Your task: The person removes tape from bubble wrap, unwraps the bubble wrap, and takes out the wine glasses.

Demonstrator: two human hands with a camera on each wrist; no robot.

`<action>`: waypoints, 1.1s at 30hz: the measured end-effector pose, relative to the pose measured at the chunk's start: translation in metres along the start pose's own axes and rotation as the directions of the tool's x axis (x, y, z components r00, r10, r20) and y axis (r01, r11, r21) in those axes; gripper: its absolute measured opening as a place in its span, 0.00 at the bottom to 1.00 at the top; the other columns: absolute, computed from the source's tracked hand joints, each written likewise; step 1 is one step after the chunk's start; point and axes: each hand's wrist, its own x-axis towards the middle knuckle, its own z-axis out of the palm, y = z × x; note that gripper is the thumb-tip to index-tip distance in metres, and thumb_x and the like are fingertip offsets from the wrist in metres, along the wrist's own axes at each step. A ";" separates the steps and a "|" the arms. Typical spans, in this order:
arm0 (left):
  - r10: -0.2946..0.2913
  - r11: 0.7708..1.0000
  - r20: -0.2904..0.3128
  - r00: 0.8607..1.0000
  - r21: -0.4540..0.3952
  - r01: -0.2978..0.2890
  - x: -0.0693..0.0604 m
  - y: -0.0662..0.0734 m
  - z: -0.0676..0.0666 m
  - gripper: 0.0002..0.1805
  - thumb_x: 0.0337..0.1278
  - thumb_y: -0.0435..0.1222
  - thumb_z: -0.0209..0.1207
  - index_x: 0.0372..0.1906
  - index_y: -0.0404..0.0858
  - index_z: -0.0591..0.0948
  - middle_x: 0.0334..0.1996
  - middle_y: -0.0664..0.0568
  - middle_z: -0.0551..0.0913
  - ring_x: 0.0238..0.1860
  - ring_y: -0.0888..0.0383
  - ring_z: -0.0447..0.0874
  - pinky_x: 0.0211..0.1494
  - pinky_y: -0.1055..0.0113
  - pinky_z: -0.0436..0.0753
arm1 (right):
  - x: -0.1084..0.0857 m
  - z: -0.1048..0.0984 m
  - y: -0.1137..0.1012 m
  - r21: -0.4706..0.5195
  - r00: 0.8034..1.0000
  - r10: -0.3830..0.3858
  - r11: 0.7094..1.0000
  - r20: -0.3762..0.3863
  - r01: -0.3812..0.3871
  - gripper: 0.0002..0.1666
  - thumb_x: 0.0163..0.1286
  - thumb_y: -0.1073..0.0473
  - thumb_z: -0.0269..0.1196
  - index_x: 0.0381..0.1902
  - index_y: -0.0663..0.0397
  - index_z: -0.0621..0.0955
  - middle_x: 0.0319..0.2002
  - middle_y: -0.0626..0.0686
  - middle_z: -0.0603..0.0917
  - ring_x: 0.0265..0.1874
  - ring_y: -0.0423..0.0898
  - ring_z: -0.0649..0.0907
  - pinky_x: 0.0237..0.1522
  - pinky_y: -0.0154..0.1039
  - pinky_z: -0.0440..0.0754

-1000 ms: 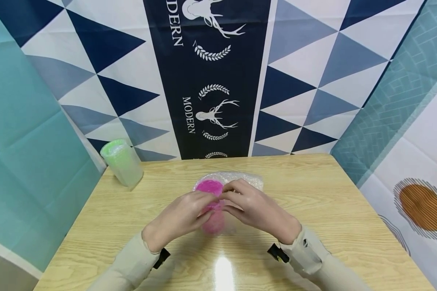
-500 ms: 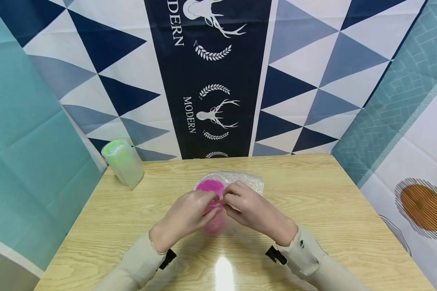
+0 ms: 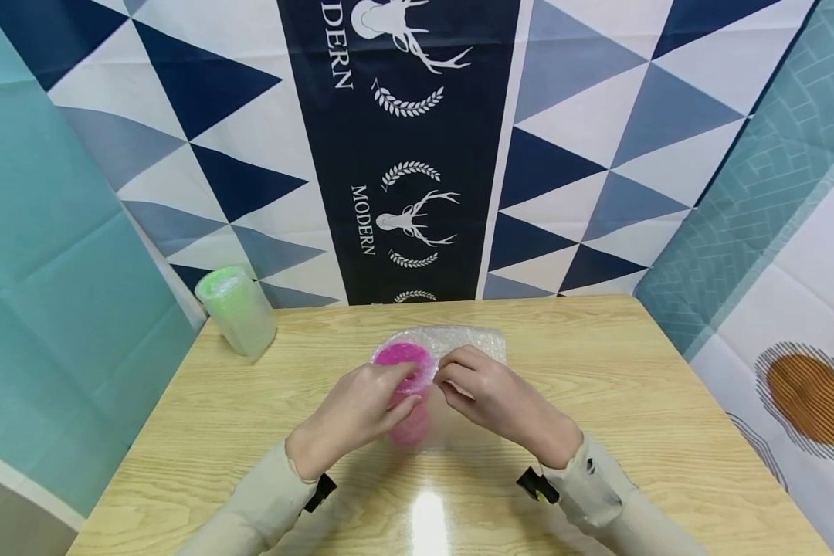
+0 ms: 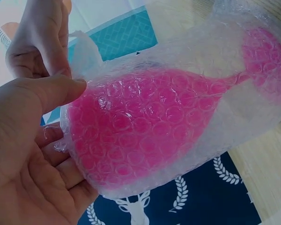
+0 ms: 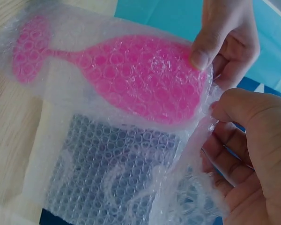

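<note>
A pink wine glass [image 4: 145,124], seen through a layer of bubble wrap [image 5: 117,159], is in front of me above the table. My left hand [image 3: 357,401] grips its rim end, thumb on the outside over the wrap in the left wrist view. In the right wrist view a loose flap of the wrap spreads beside the bowl, and my right hand [image 5: 253,145] pinches the flap's edge near the rim. From the head view, both hands partly hide the glass [image 3: 398,355], and the wrap [image 3: 469,340] extends behind it to the right.
A green-topped cylindrical thing [image 3: 236,313] in clear wrap stands at the table's back left corner. The wooden table [image 3: 577,386] meets a patterned cloth backdrop [image 3: 417,154] at its far edge. A teal cloth [image 3: 76,255] hangs on the left.
My right hand has moved a little to the right, apart from the left hand, after the two came close together. The left hand has stayed at the glass rim.
</note>
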 end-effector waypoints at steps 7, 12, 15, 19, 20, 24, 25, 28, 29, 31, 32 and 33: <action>0.005 0.999 0.021 1.000 -0.032 -0.005 0.001 -0.001 0.000 0.14 0.61 0.40 0.71 0.48 0.38 0.86 0.36 0.52 0.90 0.31 0.63 0.86 0.41 0.65 0.89 | -0.009 -0.006 0.005 0.008 0.999 0.035 0.999 -0.002 -0.035 0.14 0.55 0.75 0.72 0.37 0.57 0.84 0.39 0.49 0.85 0.40 0.43 0.84 0.44 0.30 0.86; 0.008 0.998 0.016 1.000 -0.065 -0.007 -0.001 -0.003 0.000 0.18 0.62 0.40 0.70 0.54 0.38 0.86 0.46 0.49 0.91 0.44 0.56 0.91 0.51 0.63 0.89 | -0.013 -0.010 0.007 -0.002 0.995 0.088 0.996 0.035 -0.088 0.05 0.67 0.69 0.67 0.39 0.56 0.84 0.40 0.49 0.85 0.42 0.43 0.84 0.45 0.30 0.86; -0.001 0.997 0.012 1.000 -0.082 0.002 -0.002 -0.003 0.000 0.18 0.63 0.39 0.69 0.55 0.38 0.86 0.48 0.49 0.91 0.49 0.55 0.90 0.55 0.62 0.88 | -0.015 -0.010 0.008 -0.004 0.993 0.105 0.994 0.047 -0.105 0.03 0.70 0.67 0.65 0.39 0.56 0.84 0.40 0.48 0.85 0.42 0.43 0.85 0.46 0.31 0.86; 0.006 0.996 -0.001 1.000 -0.092 -0.006 -0.003 -0.003 0.001 0.16 0.64 0.38 0.69 0.54 0.38 0.86 0.49 0.49 0.90 0.51 0.55 0.90 0.58 0.61 0.87 | -0.015 -0.009 0.008 -0.010 0.994 0.102 0.995 0.045 -0.102 0.03 0.69 0.67 0.65 0.39 0.56 0.84 0.40 0.48 0.86 0.42 0.43 0.85 0.47 0.33 0.87; 0.012 0.996 -0.006 1.000 -0.089 -0.012 -0.003 -0.003 0.001 0.16 0.63 0.38 0.69 0.53 0.38 0.86 0.48 0.49 0.91 0.51 0.55 0.90 0.58 0.61 0.87 | -0.015 -0.008 0.008 -0.014 0.994 0.099 0.995 0.044 -0.099 0.04 0.68 0.67 0.65 0.40 0.55 0.84 0.40 0.48 0.86 0.42 0.44 0.85 0.48 0.34 0.87; 0.045 0.997 -0.025 0.999 -0.055 -0.046 -0.002 -0.003 0.002 0.14 0.63 0.38 0.69 0.51 0.38 0.87 0.46 0.50 0.91 0.49 0.56 0.90 0.59 0.60 0.87 | -0.012 -0.005 0.007 -0.029 0.996 0.081 0.996 0.032 -0.081 0.13 0.63 0.65 0.71 0.46 0.55 0.85 0.44 0.51 0.86 0.46 0.46 0.86 0.52 0.38 0.87; 0.055 0.997 -0.028 0.998 -0.044 -0.056 -0.002 -0.004 0.002 0.13 0.63 0.38 0.69 0.50 0.38 0.87 0.45 0.50 0.91 0.48 0.56 0.90 0.59 0.59 0.87 | -0.012 -0.005 0.006 -0.032 0.996 0.079 0.996 0.027 -0.078 0.15 0.62 0.64 0.72 0.48 0.56 0.85 0.46 0.52 0.86 0.48 0.47 0.86 0.53 0.39 0.87; 0.084 0.996 -0.032 0.996 -0.009 -0.084 -0.001 -0.004 0.004 0.13 0.63 0.39 0.69 0.50 0.38 0.87 0.44 0.50 0.91 0.47 0.56 0.90 0.59 0.58 0.86 | -0.010 -0.003 0.004 -0.038 0.997 0.082 0.996 0.016 -0.081 0.21 0.61 0.64 0.74 0.52 0.56 0.84 0.50 0.55 0.85 0.51 0.49 0.85 0.54 0.40 0.87; 0.092 0.996 -0.031 0.995 0.000 -0.092 -0.001 -0.005 0.004 0.14 0.64 0.39 0.69 0.50 0.38 0.87 0.45 0.50 0.91 0.47 0.56 0.90 0.59 0.58 0.86 | -0.009 -0.003 0.004 -0.038 0.997 0.082 0.996 0.015 -0.081 0.21 0.61 0.65 0.74 0.53 0.56 0.84 0.51 0.55 0.85 0.52 0.50 0.85 0.55 0.41 0.87; 0.103 0.995 -0.027 0.994 0.013 -0.102 -0.001 -0.005 0.005 0.15 0.64 0.39 0.69 0.52 0.37 0.87 0.46 0.50 0.91 0.48 0.56 0.90 0.60 0.58 0.86 | -0.008 -0.002 0.004 -0.032 0.997 0.079 0.996 0.018 -0.079 0.21 0.62 0.67 0.73 0.53 0.56 0.84 0.51 0.56 0.85 0.52 0.49 0.85 0.56 0.40 0.87; 0.106 0.994 -0.025 0.994 0.018 -0.106 -0.001 -0.005 0.005 0.15 0.64 0.39 0.69 0.52 0.37 0.87 0.46 0.50 0.91 0.48 0.56 0.90 0.60 0.58 0.86 | -0.008 -0.001 0.004 -0.027 0.997 0.076 0.997 0.019 -0.076 0.20 0.62 0.68 0.73 0.53 0.56 0.85 0.51 0.55 0.85 0.52 0.49 0.85 0.56 0.39 0.87; 0.108 0.994 -0.022 0.994 0.019 -0.107 -0.002 -0.005 0.006 0.15 0.64 0.39 0.69 0.52 0.37 0.87 0.46 0.50 0.91 0.48 0.56 0.90 0.59 0.58 0.86 | -0.008 0.000 0.003 -0.025 0.997 0.073 0.997 0.022 -0.072 0.19 0.62 0.69 0.72 0.51 0.56 0.85 0.50 0.55 0.85 0.51 0.48 0.85 0.55 0.38 0.87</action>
